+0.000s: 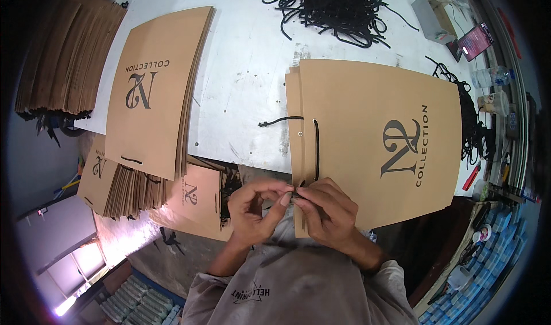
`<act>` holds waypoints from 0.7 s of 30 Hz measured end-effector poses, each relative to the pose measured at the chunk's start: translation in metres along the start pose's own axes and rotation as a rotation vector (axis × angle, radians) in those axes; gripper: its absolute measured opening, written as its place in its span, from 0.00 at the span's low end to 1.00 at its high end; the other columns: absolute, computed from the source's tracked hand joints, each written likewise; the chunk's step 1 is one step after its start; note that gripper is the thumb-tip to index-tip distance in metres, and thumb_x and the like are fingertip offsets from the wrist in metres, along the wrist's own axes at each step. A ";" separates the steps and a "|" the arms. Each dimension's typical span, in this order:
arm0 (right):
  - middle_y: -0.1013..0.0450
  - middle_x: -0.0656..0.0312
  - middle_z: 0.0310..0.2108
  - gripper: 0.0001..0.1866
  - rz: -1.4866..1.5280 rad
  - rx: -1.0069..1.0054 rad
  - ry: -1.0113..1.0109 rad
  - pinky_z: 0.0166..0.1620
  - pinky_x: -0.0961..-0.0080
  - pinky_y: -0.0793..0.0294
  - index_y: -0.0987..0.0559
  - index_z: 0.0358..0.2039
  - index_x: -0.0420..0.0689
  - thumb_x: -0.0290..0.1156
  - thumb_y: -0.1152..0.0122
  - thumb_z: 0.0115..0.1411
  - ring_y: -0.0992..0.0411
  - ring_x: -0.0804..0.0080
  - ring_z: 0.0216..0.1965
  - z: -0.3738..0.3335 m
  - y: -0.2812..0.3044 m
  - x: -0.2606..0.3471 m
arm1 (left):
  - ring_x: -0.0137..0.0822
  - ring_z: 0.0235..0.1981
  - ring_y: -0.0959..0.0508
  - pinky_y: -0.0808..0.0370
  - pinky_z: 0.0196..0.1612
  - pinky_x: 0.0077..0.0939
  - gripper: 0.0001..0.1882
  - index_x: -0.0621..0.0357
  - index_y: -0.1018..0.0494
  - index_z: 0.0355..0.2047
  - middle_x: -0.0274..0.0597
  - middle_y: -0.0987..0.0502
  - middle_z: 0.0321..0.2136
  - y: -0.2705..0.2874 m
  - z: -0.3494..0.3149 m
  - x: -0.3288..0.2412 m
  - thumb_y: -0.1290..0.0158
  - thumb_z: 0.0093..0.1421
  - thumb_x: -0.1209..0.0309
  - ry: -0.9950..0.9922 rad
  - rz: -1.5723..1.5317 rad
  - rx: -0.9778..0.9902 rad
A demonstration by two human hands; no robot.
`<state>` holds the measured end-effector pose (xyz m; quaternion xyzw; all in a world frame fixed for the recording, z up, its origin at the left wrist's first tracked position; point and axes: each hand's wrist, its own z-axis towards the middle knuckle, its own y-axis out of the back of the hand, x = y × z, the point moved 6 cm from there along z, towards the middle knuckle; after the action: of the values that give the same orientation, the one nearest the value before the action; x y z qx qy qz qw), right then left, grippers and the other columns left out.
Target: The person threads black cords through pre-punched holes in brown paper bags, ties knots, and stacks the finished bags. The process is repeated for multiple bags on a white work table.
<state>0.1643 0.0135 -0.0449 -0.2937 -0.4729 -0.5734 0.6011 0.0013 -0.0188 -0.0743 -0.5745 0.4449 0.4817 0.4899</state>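
Note:
A flat brown paper bag (356,107) with black print lies in front of me, on top of at least one more. Its black cord handle (317,150) runs from an eyelet down the bag's left edge to my fingers. The thumb and fingertips of my left hand (252,210) pinch at the cord's end just beyond that edge. From the other side, my right hand (332,213) pinches the same short dark piece, its wrist over the bag's lower part. My fingertips partly hide the cord's end. Another cord end (272,122) sticks out to the left, higher up.
A stack of brown bags (158,55) lies at the left of the white table (241,61). Taller bag piles (66,55) stand farther left, with more below. Loose black cords (333,9) lie at the back. A phone (475,41) and water bottle (492,76) are at right.

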 end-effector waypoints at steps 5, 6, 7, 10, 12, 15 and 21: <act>0.23 0.54 0.32 0.11 0.033 0.045 0.169 0.33 0.72 0.25 0.18 0.41 0.34 0.13 0.35 0.57 0.26 0.62 0.27 0.000 0.002 0.010 | 0.20 0.28 0.24 0.24 0.33 0.14 0.18 0.68 0.27 0.57 0.38 0.20 0.33 -0.023 0.006 0.038 0.42 0.67 0.78 0.507 -0.246 0.184; 0.24 0.55 0.32 0.10 0.045 0.030 0.192 0.33 0.73 0.25 0.18 0.41 0.34 0.13 0.35 0.58 0.26 0.64 0.26 0.000 0.000 0.013 | 0.18 0.31 0.23 0.26 0.31 0.14 0.16 0.65 0.25 0.53 0.34 0.20 0.33 -0.028 0.008 0.035 0.40 0.65 0.79 0.478 -0.376 0.165; 0.24 0.55 0.33 0.10 -0.020 -0.023 0.019 0.34 0.72 0.24 0.18 0.40 0.34 0.13 0.35 0.56 0.25 0.64 0.28 0.000 0.001 0.002 | 0.19 0.32 0.22 0.26 0.31 0.15 0.14 0.65 0.25 0.50 0.36 0.20 0.33 -0.026 0.008 0.035 0.40 0.64 0.79 0.418 -0.271 0.079; 0.25 0.52 0.36 0.13 -0.139 -0.099 -0.373 0.37 0.67 0.23 0.19 0.42 0.36 0.14 0.36 0.55 0.24 0.61 0.35 -0.010 0.001 -0.039 | 0.24 0.34 0.20 0.24 0.32 0.17 0.10 0.64 0.26 0.44 0.40 0.19 0.34 -0.020 0.010 0.028 0.40 0.62 0.82 0.187 0.110 -0.077; 0.26 0.52 0.37 0.12 -0.234 0.047 -0.302 0.39 0.66 0.24 0.20 0.42 0.36 0.15 0.37 0.57 0.25 0.58 0.36 -0.009 -0.005 -0.041 | 0.28 0.35 0.18 0.23 0.33 0.19 0.08 0.63 0.26 0.39 0.45 0.19 0.35 -0.019 0.011 0.019 0.40 0.61 0.83 -0.014 0.447 -0.079; 0.28 0.53 0.36 0.11 -0.235 0.194 -0.253 0.40 0.65 0.25 0.21 0.42 0.36 0.16 0.38 0.58 0.27 0.54 0.37 -0.002 -0.006 -0.037 | 0.33 0.36 0.16 0.20 0.36 0.22 0.06 0.64 0.26 0.36 0.48 0.19 0.35 -0.015 0.018 0.002 0.41 0.60 0.84 -0.438 0.653 0.051; 0.28 0.58 0.33 0.05 0.071 0.260 -0.441 0.38 0.73 0.28 0.22 0.39 0.37 0.17 0.40 0.62 0.28 0.68 0.34 0.002 0.011 -0.050 | 0.32 0.37 0.18 0.21 0.38 0.22 0.12 0.68 0.21 0.41 0.48 0.17 0.36 -0.007 0.021 0.025 0.37 0.57 0.87 -0.183 0.232 0.006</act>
<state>0.1802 0.0376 -0.0878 -0.3484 -0.6517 -0.4084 0.5358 0.0093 0.0020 -0.0993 -0.4714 0.4631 0.5841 0.4713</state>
